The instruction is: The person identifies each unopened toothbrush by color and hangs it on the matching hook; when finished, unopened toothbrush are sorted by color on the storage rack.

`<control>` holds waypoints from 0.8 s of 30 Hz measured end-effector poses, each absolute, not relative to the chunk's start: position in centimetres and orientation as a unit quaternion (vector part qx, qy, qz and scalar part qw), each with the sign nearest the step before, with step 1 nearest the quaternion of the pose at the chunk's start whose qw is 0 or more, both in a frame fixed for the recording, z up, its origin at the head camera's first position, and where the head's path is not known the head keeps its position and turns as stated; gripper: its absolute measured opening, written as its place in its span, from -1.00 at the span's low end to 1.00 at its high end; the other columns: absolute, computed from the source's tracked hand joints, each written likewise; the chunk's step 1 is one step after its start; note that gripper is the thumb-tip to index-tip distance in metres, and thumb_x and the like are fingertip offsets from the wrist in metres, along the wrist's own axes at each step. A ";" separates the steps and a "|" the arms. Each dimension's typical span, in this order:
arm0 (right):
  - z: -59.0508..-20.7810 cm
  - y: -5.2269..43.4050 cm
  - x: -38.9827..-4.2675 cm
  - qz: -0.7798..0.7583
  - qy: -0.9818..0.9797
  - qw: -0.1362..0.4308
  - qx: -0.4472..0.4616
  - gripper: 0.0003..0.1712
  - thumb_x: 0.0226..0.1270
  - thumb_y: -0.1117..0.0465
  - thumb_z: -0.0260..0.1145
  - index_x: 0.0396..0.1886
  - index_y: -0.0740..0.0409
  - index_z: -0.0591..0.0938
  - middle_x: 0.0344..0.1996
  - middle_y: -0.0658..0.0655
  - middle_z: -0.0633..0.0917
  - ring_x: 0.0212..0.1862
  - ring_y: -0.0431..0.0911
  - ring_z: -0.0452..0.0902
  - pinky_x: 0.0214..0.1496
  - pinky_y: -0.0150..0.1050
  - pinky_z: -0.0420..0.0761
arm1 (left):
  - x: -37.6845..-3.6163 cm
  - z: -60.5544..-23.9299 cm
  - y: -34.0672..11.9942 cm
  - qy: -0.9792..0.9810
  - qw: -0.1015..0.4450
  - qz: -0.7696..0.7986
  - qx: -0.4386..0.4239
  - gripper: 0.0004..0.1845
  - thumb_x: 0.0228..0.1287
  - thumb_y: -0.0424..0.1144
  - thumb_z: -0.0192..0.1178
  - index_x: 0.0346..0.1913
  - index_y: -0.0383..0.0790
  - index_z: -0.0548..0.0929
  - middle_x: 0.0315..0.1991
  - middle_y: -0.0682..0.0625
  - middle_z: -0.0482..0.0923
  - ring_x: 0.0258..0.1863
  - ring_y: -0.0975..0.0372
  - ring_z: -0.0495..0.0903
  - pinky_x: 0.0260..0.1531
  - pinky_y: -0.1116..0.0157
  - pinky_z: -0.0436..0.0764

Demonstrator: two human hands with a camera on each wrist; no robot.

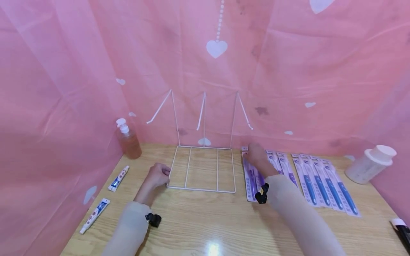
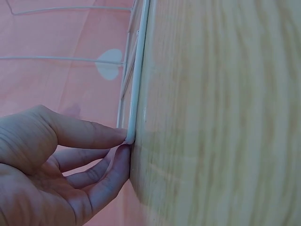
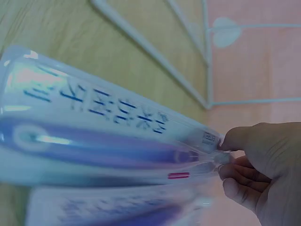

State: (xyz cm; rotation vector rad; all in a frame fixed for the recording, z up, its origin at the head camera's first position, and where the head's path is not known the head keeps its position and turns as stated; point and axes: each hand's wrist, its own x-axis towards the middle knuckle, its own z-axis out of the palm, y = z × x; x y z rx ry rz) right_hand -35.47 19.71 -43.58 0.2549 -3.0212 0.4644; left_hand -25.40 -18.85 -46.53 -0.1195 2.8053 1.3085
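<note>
A white wire rack [image 1: 201, 189] with three upright hooked arms stands against the pink curtain. At its front left corner, my left hand [image 1: 157, 175] pinches the rack's wire [image 2: 137, 80] between thumb and fingers. Off to the rack's right, my right hand [image 1: 257, 156] reaches over a row of packaged purple toothbrushes. It pinches the top end of one toothbrush pack [image 3: 108, 110], a clear blister with blue printing and a purple handle, seen tilted in the right wrist view. A second purple toothbrush pack [image 3: 94, 205] lies close beside it, and the right forearm covers part of that row.
Farther right lie several blue toothbrush packs [image 1: 323, 185], a white bottle [image 1: 369, 165] and a black object with a white cap [image 1: 400, 229]. On the left are an amber pump bottle [image 1: 129, 144] and two toothpaste tubes, one upper tube [image 1: 119, 178] and one lower tube [image 1: 95, 216].
</note>
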 end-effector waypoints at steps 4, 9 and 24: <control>-41.6 19.6 -34.7 0.152 -0.980 0.071 0.109 -0.68 0.15 0.28 0.29 -0.70 0.17 0.39 -0.70 0.11 0.46 -0.59 -0.01 0.37 -0.51 -0.15 0.40 | -25.4 -46.3 -18.8 0.906 0.026 0.422 -0.039 -0.54 -0.31 -0.65 0.26 -0.14 -0.52 0.68 -0.37 -0.13 0.62 -0.33 0.10 0.59 -0.27 0.26 0.60; -39.6 18.9 -33.4 0.155 -0.966 0.143 0.150 -0.60 0.10 0.33 0.23 -0.80 0.08 0.26 -0.80 0.05 0.34 -0.65 -0.03 0.28 -0.56 -0.15 0.34 | -25.4 -46.2 -18.8 0.906 0.042 0.419 -0.046 -0.53 -0.27 -0.66 0.28 -0.10 -0.52 0.67 -0.34 -0.13 0.60 -0.31 0.09 0.57 -0.28 0.25 0.60; -34.8 14.1 -27.0 0.129 -0.896 0.330 0.267 -0.68 0.09 0.38 0.35 -0.69 0.15 0.39 -0.75 0.02 0.35 -0.71 -0.09 0.30 -0.68 -0.23 0.36 | -25.5 -46.4 -19.4 0.905 0.023 0.423 -0.043 -0.56 -0.25 -0.67 0.25 -0.13 -0.53 0.67 -0.37 -0.12 0.62 -0.32 0.10 0.59 -0.27 0.25 0.58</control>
